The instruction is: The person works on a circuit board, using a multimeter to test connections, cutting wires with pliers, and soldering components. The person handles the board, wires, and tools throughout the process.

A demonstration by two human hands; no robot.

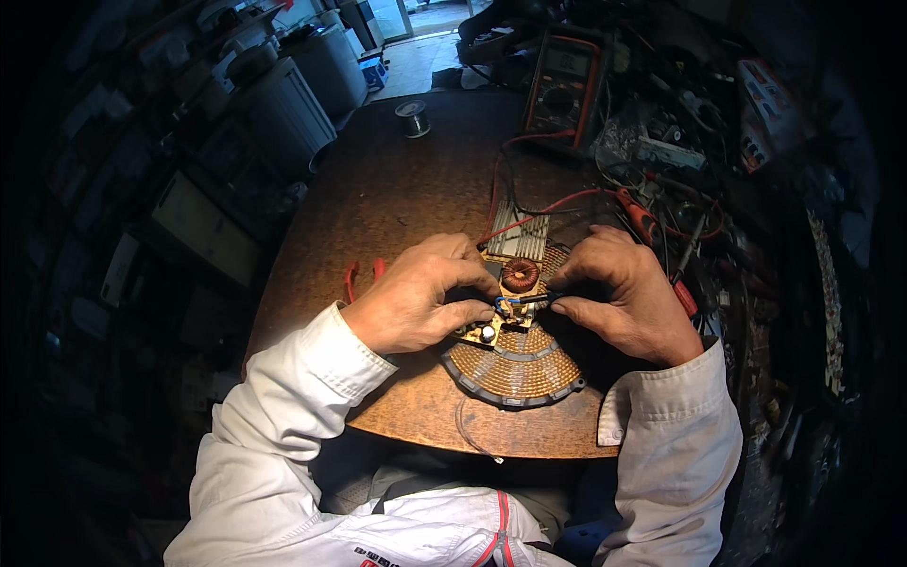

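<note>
My left hand (425, 288) is closed at the left of a circuit board (477, 331), its thumb and forefinger at the blue wires; exactly what it pinches is hidden. My right hand (605, 293) is closed around the right end of a small black tubular piece (527, 299). The board carries a copper-wound ring coil (521, 275) and a finned metal heatsink (518, 231), and lies over a round copper induction coil (510, 373) on the wooden table (331, 217). A red and a black lead run behind the board.
A multimeter (557, 85) stands at the back right, with a solder spool (412, 118) at the back. Red-handled pliers (351, 283) lie left of my left hand. An orange-handled tool (638, 215) sits among cluttered tools and cables on the right. Metal cabinets (283, 94) stand left.
</note>
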